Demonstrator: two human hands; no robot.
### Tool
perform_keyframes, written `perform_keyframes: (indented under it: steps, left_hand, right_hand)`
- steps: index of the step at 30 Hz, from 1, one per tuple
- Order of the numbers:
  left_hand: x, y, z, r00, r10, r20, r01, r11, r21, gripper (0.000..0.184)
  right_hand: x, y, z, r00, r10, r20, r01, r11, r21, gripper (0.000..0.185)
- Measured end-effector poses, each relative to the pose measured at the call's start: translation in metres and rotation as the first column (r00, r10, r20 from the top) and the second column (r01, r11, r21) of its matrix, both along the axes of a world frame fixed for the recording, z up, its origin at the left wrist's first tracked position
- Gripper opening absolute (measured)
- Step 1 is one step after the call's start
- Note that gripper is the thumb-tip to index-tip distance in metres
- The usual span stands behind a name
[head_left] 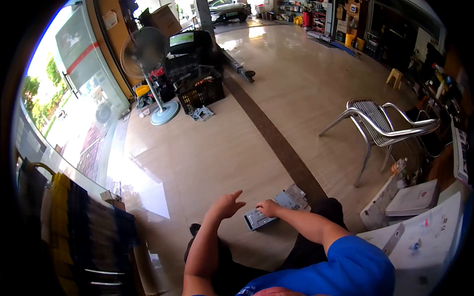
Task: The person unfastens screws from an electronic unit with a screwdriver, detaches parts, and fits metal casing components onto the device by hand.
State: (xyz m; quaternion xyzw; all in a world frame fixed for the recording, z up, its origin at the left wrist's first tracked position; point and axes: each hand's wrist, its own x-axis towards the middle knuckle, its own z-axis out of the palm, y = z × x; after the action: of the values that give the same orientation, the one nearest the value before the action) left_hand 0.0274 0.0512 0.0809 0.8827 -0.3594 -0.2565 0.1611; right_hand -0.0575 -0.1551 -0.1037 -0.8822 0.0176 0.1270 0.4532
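Observation:
A flat metal unit (256, 220) lies on the tiled floor in front of me, between my knees. Its far right end carries a lighter grey plate (296, 195). My right hand (267, 208) rests on the unit's upper side with the fingers curled down; what they hold, if anything, is too small to make out. Left of the unit, my left hand (228, 204) is held in the air, thumb and forefinger apart, with nothing in it.
A metal armchair (375, 123) stands at the right, near white boxes (412, 197). A standing fan (165, 113) and a black crate (201, 94) are at the upper left. Dark stacked items (84, 227) line the lower left. A car (228, 10) is far back.

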Motion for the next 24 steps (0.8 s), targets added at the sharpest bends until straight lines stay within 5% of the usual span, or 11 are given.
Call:
perform_keyframes:
  steps: [2, 9, 24]
  left_hand:
    - [0.001, 0.0, -0.009, 0.984, -0.172, 0.053, 0.161, 0.973, 0.166, 0.058]
    - [0.025, -0.014, -0.009, 1.0, -0.011, -0.011, 0.011, 1.0, -0.02, 0.058]
    - [0.04, 0.011, 0.011, 0.986, 0.163, -0.04, -0.158, 0.981, 0.109, 0.054]
  right_hand:
    - [-0.006, 0.006, 0.003, 0.986, 0.126, 0.109, -0.099, 0.969, -0.226, 0.031]
    - [0.002, 0.015, -0.005, 0.945, 0.143, 0.294, -0.111, 0.986, -0.121, 0.025]
    - [0.01, 0.015, 0.007, 0.96, 0.162, 0.229, -0.134, 0.982, -0.134, 0.021]
